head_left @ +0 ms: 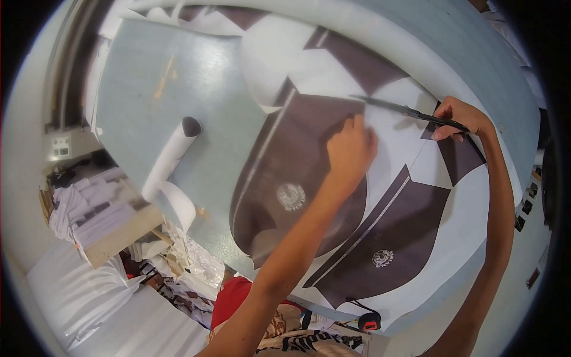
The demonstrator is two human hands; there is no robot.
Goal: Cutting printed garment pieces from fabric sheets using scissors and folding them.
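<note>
My right hand (461, 119) is wrapped round the handles of long black scissors (401, 109). Their blades point left, with the tips close to the top edge of a dark brown printed panel (297, 154). This panel carries a pale round emblem and a light stripe, and its left side lies over the table. My left hand (354, 149) has its fingers curled together on the panel's upper right part, just below the scissor tips. Beneath and to the right spreads a white sheet (392, 134) printed with more dark shapes, including a second emblem panel (389, 244).
A white paper roll (169, 157) with a curled end lies on the blue-green table (214, 77). At the front edge sits a red and black tape measure (369, 321). Stacked white material (95, 208) and other clutter stand beyond the table's left side.
</note>
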